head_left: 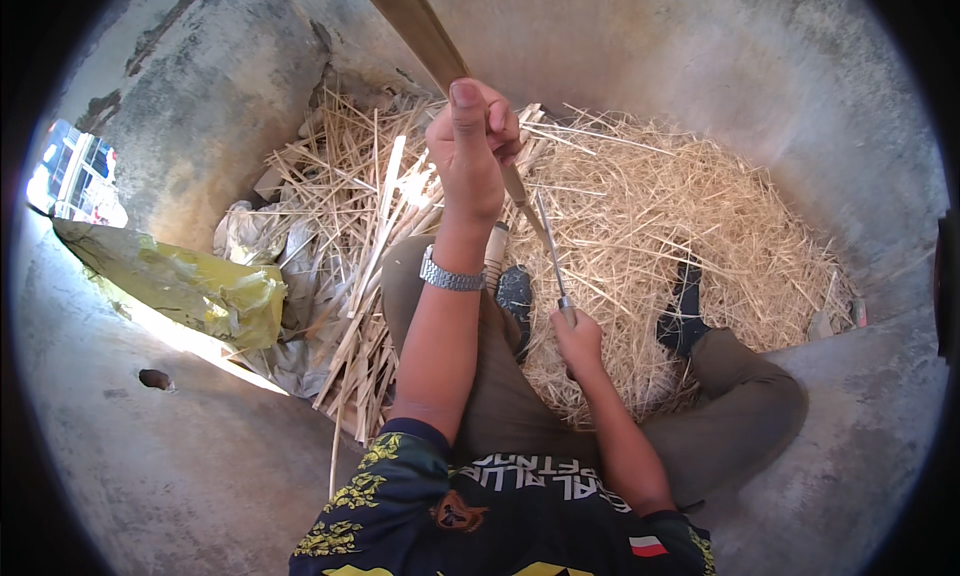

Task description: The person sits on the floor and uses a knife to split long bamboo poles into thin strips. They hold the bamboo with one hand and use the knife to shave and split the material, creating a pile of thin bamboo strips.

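Note:
A long split bamboo strip (415,21) slants down from the top edge, and my left hand (472,141) is wrapped round it with the thumb laid along it. Past that hand its lower end runs down to the right, where it meets or crosses the thin blade of a knife (553,256). My right hand (577,340) is closed on the knife's handle, low in front of my lap, with the blade pointing up and away. Whether the blade is cutting into the bamboo I cannot tell.
A thick heap of pale shavings (640,206) covers the floor ahead, around my feet. Loose split bamboo strips (350,266) pile up on the left, beside a yellow plastic sheet (215,291). Concrete walls (660,46) enclose the spot, and my bent leg (740,396) lies at the right.

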Action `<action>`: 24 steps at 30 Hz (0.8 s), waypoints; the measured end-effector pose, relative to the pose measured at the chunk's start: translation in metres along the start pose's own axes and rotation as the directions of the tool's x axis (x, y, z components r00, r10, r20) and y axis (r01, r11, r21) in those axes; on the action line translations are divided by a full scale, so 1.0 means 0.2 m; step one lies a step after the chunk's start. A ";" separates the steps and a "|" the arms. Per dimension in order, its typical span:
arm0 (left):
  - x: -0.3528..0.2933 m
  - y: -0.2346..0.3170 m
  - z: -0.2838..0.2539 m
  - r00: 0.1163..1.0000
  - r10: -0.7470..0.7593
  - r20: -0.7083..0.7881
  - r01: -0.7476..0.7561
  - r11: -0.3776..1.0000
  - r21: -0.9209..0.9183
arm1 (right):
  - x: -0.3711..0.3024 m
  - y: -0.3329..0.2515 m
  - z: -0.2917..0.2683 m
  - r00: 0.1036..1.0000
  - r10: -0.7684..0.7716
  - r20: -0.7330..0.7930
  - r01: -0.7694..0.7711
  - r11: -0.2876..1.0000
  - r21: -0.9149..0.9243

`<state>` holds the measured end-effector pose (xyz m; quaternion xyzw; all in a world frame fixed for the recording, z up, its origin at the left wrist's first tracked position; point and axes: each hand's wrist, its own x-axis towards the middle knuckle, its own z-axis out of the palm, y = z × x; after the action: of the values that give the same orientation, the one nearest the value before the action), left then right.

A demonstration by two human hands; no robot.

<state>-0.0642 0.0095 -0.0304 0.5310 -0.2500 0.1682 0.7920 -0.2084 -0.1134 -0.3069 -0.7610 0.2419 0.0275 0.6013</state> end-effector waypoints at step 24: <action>0.02 0.01 -0.01 0.998 0.004 -0.056 -0.003 1.000 0.023 | -0.02 0.10 -0.06 0.983 0.177 -0.056 -0.183 0.971 -0.152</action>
<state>-0.0607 0.0122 -0.0267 0.5346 -0.2269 0.1872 0.7923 -0.2232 -0.1256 -0.3193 -0.7811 0.3197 0.0846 0.5296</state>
